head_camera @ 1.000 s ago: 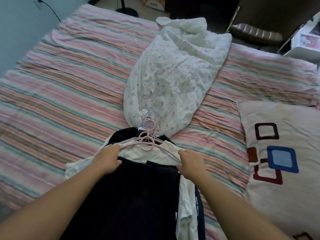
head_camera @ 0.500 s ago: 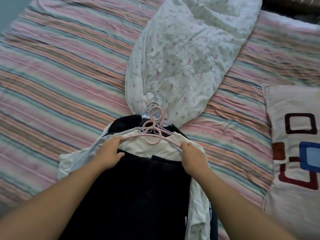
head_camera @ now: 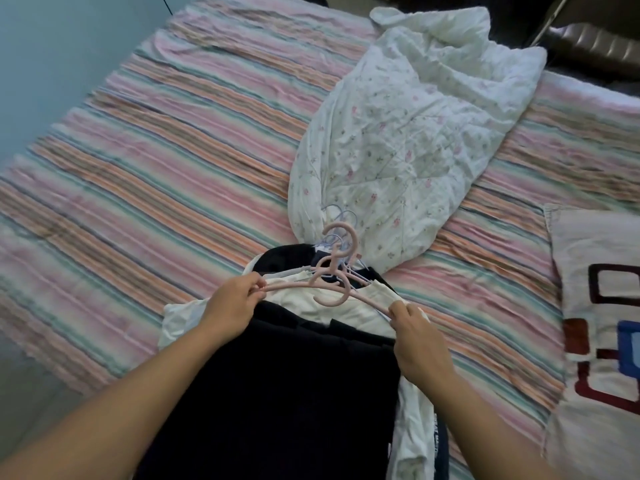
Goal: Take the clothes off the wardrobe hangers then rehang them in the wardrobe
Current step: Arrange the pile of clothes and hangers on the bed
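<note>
A striped bed (head_camera: 156,174) fills the view, with a floral quilt (head_camera: 408,140) bunched across it and a pillow (head_camera: 602,306) at the right edge. At the near edge lies a pile of clothes: a dark garment (head_camera: 294,393) on top of a white shirt (head_camera: 349,311). A pink hanger (head_camera: 332,287) sits above the shirt's collar, other hangers bunched behind it. The left hand (head_camera: 230,306) pinches its left end, the right hand (head_camera: 417,336) grips its right end.
</note>
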